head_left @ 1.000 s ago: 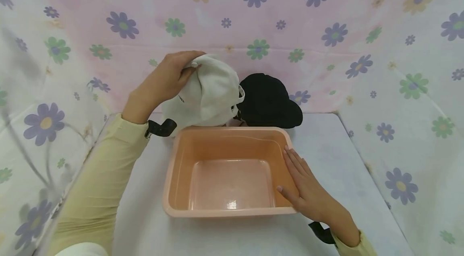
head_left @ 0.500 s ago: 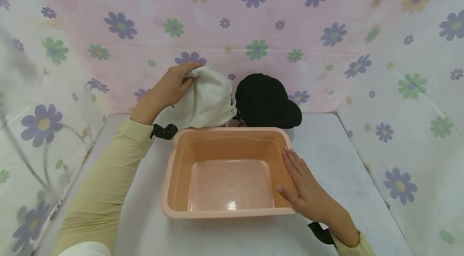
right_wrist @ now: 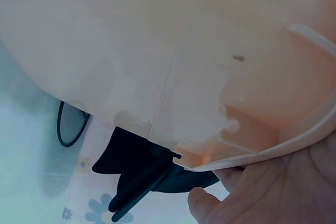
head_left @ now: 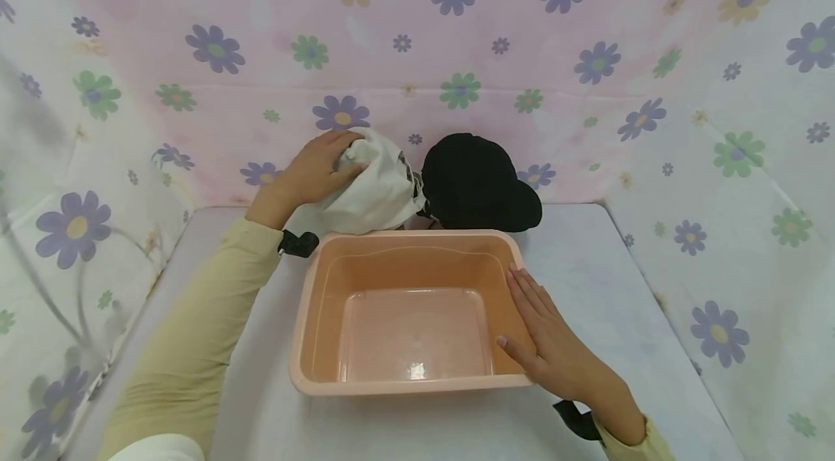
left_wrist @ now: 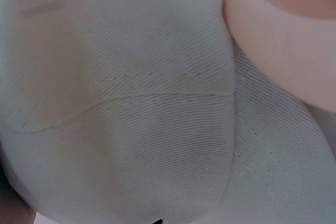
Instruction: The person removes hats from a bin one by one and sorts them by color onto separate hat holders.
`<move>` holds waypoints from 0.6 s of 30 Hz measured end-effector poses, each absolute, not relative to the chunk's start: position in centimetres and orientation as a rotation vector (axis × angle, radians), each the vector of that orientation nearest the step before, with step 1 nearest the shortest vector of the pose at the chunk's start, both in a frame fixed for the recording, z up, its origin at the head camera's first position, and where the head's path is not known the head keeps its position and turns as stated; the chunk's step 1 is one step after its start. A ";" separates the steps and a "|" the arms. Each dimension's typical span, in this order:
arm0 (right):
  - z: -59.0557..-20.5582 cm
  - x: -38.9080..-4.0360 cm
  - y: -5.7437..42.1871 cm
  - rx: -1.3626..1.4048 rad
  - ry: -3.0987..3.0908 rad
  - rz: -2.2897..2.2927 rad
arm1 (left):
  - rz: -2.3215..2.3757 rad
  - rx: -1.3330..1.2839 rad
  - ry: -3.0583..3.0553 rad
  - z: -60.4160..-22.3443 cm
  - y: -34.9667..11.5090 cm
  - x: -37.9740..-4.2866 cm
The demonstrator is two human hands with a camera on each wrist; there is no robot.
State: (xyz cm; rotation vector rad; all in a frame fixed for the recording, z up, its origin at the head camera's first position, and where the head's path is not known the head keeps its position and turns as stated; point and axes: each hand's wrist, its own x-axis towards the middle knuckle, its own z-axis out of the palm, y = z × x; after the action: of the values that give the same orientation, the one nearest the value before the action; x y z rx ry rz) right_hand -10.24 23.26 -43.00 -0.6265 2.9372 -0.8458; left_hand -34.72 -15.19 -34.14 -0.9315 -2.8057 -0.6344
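Observation:
Behind the basin, my left hand [head_left: 314,169] holds the crown of a white baseball cap [head_left: 381,185], fingers over its top and thumb on the near side. Pale twill fabric of the white cap [left_wrist: 163,145] fills most of the left wrist view; part of the hand shows at lower left. My right hand [head_left: 554,345] lies with straight fingers along the right rim of a peach plastic basin [head_left: 411,385]. In the right wrist view the basin's outer wall [right_wrist: 105,51] spreads above the right palm [right_wrist: 273,192].
A black baseball cap [head_left: 476,185] sits right of the white one, close behind the basin. Flower-printed cloth [head_left: 554,33] walls in the back and both sides of the white tabletop [head_left: 607,280].
My left hand has come down and slightly right with the white cap, which has tilted and now shows its rear opening. The right hand stays on the basin rim.

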 end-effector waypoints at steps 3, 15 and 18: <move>-43.1 -10.2 23.3 -0.628 2.939 -0.852 | -0.611 -0.931 -2.802 -34.5 -15.0 -34.9; -43.1 -10.2 23.4 -0.629 2.945 -0.840 | -0.908 -0.781 -2.843 -34.7 -15.2 -35.4; -43.0 -10.2 23.3 -0.627 2.943 -0.842 | -1.049 -0.695 -2.795 -34.8 -15.6 -35.2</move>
State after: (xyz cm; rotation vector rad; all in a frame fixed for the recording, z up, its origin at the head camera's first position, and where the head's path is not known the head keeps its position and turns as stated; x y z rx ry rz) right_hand -10.22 23.33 -43.05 -0.6272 2.9426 -0.8417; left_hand -35.20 -15.59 -34.81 -0.6954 -2.7950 -1.0492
